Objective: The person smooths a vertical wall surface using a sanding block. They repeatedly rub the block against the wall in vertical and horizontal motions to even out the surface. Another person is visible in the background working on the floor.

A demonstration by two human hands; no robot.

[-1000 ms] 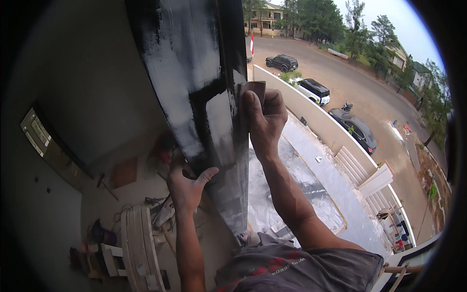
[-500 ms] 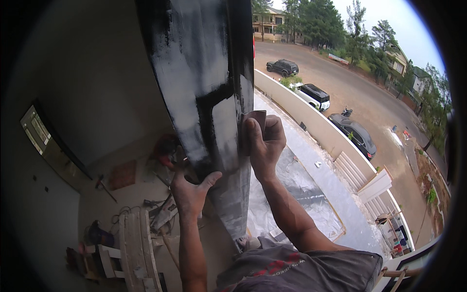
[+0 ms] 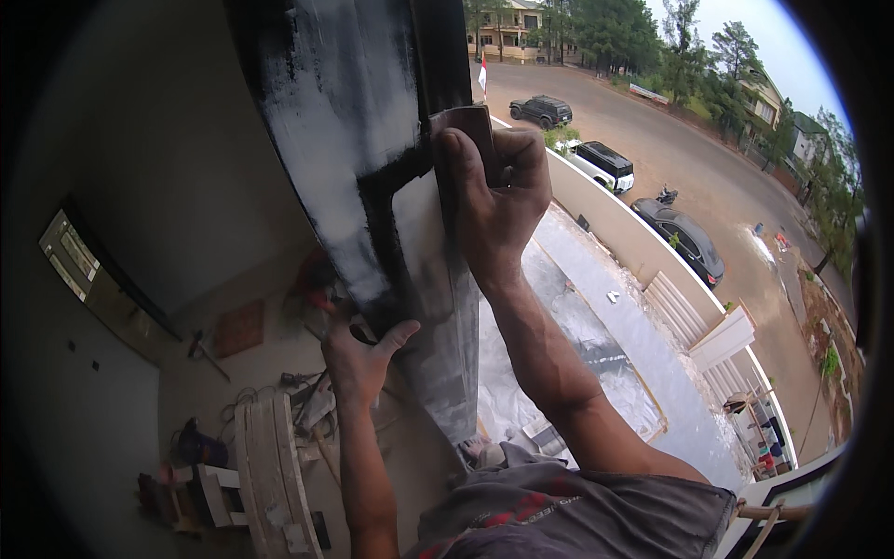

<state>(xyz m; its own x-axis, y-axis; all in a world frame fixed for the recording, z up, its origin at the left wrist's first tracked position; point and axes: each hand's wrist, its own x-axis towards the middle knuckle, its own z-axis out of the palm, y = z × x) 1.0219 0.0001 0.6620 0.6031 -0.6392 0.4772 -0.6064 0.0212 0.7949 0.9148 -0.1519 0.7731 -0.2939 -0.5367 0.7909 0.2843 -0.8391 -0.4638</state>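
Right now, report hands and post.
Right fingers pinching brown sheet at white-streaked black post. Left hand at post's left edge. Contact partly hidden.

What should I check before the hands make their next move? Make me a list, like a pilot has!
1. Brown sheet held by the right hand: ok, it is between thumb and fingers.
2. Sheet up against the right side of the tall panel: ok, it seems to touch.
3. Left hand gripping the panel: cannot tell; it is at the lower left edge with the thumb spread, but its hold is unclear.
4. Panel all one colour: not ok, it has whitish patches on black.
5. Gloves on: not ok, both hands are bare.
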